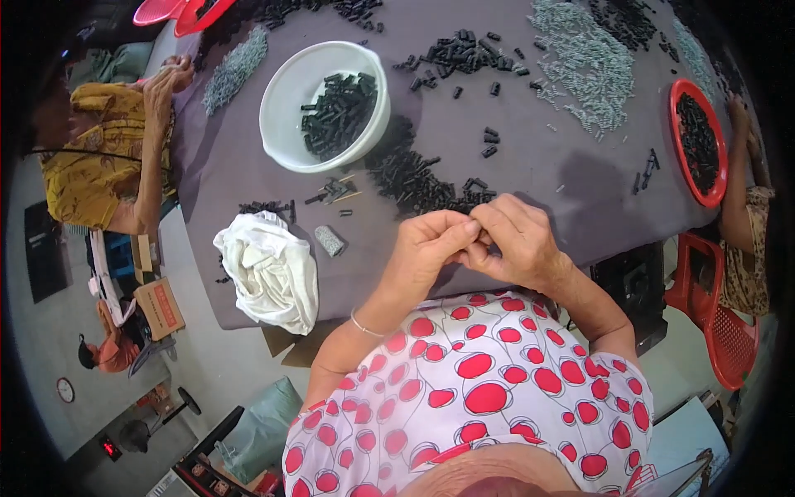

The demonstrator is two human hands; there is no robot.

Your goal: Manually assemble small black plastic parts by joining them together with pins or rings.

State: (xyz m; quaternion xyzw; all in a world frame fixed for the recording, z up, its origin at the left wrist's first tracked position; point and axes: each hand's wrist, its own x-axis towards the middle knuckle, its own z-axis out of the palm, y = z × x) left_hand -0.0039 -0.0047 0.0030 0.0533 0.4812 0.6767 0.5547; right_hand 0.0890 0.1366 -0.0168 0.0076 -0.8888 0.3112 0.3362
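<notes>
Over the near edge of the table, my left hand and my right hand meet with fingers pinched together. Whatever they hold is hidden behind the fingers. Just beyond them a loose pile of small black cylindrical parts spreads across the brown-grey tabletop. A white bowl to the upper left contains more black parts. Left of my hands lie a crumpled white cloth, a speckled grey stub and a few thin pieces with brass-coloured rods.
Heaps of small pale green-grey pieces and black parts cover the far side. A red basket of black pieces sits at the right edge, near a red chair. Other people sit left, in a yellow top, and right.
</notes>
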